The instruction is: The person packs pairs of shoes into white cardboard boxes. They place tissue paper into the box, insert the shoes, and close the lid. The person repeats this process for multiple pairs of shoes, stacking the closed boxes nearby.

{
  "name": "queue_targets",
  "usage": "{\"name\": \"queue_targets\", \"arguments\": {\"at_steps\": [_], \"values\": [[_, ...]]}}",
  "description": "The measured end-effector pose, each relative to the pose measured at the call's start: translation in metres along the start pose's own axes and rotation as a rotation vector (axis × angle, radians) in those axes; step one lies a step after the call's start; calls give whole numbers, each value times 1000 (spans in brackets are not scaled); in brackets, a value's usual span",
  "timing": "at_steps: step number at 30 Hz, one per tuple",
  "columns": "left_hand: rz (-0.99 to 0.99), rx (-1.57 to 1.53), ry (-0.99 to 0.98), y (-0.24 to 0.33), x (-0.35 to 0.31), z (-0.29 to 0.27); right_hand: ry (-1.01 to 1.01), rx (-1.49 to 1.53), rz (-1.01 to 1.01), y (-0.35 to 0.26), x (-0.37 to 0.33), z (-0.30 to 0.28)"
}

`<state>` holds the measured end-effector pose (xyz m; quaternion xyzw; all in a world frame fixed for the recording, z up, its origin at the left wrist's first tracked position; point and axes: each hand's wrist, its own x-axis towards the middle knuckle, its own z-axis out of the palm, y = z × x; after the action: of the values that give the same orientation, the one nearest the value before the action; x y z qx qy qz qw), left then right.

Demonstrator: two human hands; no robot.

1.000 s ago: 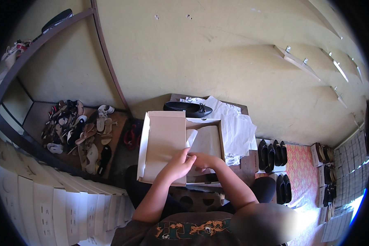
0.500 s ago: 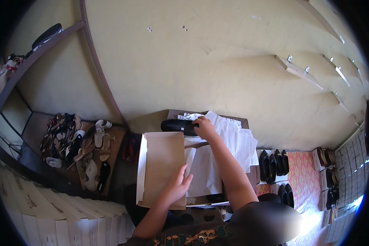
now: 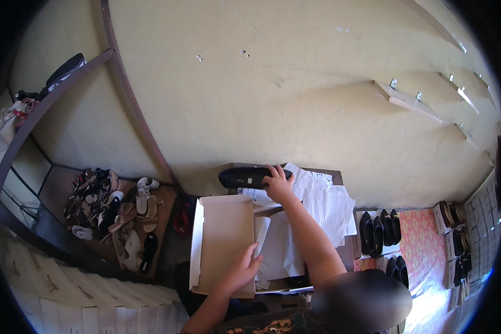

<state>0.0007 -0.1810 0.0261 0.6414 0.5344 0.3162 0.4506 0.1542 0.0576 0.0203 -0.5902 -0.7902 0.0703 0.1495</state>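
My right hand (image 3: 278,183) grips the right end of a black shoe (image 3: 239,177), which lies on its long side near the wall with a small pale label showing. Just below it is a shallow cardboard box lid (image 3: 225,239) with a plain tan inside and white edges. Over the lid's right edge, my left hand (image 3: 244,268) rests with fingers extended and thumb apart, holding nothing. White tissue paper (image 3: 327,200) spreads to the right of the shoe. More tissue covers an open box (image 3: 281,288) beside the lid, where something dark is partly hidden.
Sandals and shoes crowd a low brown shelf (image 3: 129,222) at left. White shoe boxes (image 3: 94,306) stand in rows at lower left. Pairs of black shoes (image 3: 373,228) sit on boxes at right, near a patterned pink floor covering (image 3: 423,236). Wall shelves (image 3: 409,103) jut out at upper right.
My right hand's fingers have spread further over the shoe's end. My left hand has come down against the lid's edge. The whole view has shifted slightly.
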Motion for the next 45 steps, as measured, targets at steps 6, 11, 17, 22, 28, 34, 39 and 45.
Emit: {"name": "queue_targets", "arguments": {"at_steps": [6, 11, 17, 22, 28, 34, 39, 45], "values": [[27, -118, 5, 7, 1, 3, 433, 293, -18, -46, -64, -86], [147, -411, 39, 44, 8, 9, 544, 505, -169, -64, -142, -117], [11, -795, 69, 65, 16, 25, 222, 588, -231, -65, -221, -107], [-123, -820, -55, 72, 19, 16, 13, 558, -379, -63, -262, -142], [-180, -763, -185, 59, 39, 13, 136, 389, -464, -50, -264, -135], [253, 935, -323, 38, 44, 13, 69, 471, -299, -38, -272, -141], [150, 1443, -354, 20, 52, 27, 9, 422, -357, -48, -267, -126], [83, 1352, -110, 30, 53, 23, -41, 395, -348, -48, -267, -107]]}}
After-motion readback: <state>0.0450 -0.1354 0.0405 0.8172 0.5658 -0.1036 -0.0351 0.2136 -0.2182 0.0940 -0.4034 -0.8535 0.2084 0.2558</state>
